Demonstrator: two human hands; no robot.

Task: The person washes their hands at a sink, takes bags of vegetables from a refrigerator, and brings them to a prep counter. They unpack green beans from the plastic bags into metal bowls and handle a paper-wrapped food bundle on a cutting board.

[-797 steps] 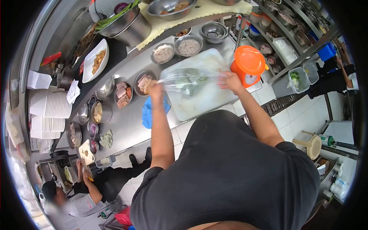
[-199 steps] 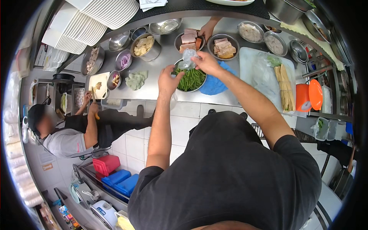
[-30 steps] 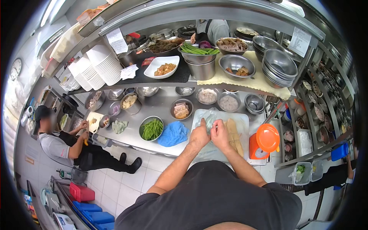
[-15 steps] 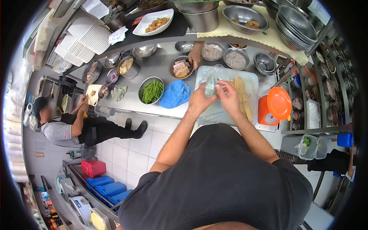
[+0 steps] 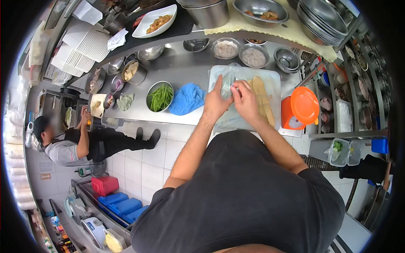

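Note:
A clear plastic bag (image 5: 229, 81) with a pale greenish tint stands bunched up between my hands over the white cutting board (image 5: 275, 80). My left hand (image 5: 216, 102) is at the bag's left side, its index finger stretched upward and the thumb apart from it. The fingertips of my right hand (image 5: 247, 103) are pinched together on the bag's right side. Just beyond my right hand, several long tan slabs (image 5: 265, 101) lie side by side on the board. More loose clear plastic spreads on the board under my wrists.
A blue cloth (image 5: 187, 99) and a bowl of green beans (image 5: 160, 98) are left of the board. An orange container (image 5: 304, 105) stands at its right. Steel bowls (image 5: 254, 56) line the back below a shelf. Another person (image 5: 67, 141) works at the left.
The bowl of meat slabs and the other person's hand behind the board are gone. My left index finger now points up, and my right fingers are drawn together. The view has shifted slightly.

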